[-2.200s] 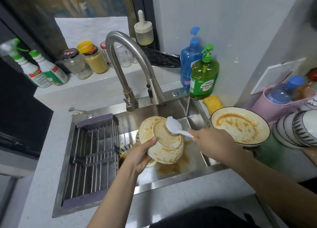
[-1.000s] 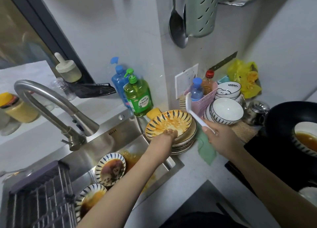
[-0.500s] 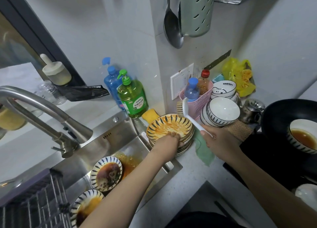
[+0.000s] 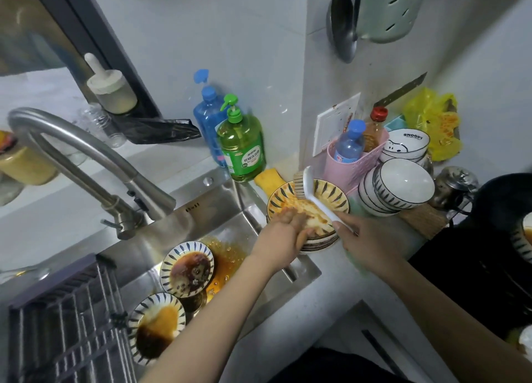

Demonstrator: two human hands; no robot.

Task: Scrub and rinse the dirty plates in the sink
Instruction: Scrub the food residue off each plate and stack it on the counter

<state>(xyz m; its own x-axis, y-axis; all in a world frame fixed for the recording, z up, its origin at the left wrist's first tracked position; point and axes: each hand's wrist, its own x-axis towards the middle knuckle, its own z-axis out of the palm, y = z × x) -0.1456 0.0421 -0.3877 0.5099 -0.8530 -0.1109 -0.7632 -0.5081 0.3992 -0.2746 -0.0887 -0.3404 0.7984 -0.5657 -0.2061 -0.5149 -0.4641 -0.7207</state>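
Note:
A stack of dirty striped plates [image 4: 331, 198] stands on the counter right of the sink. My left hand [image 4: 290, 224] grips the near rim of the top plate, which is smeared with orange sauce. In my right hand [image 4: 365, 238] is the white handle of a dish brush [image 4: 309, 192]; its bristle head lies over the top plate's far side. Two more sauce-covered striped plates [image 4: 187, 270] [image 4: 155, 325] lie in the steel sink [image 4: 218, 209].
A dark drying rack [image 4: 66, 322] fills the sink's left part under the faucet [image 4: 86, 158]. Green and blue soap bottles [image 4: 241, 143], a yellow sponge [image 4: 267, 178], a pink basket [image 4: 357, 160] and stacked clean bowls [image 4: 400, 186] crowd the counter. A black pan [image 4: 503, 204] sits far right.
My view swung right from the sink to the counter stack. The brush has come down over the top plate, and my left hand has closed on that plate's rim.

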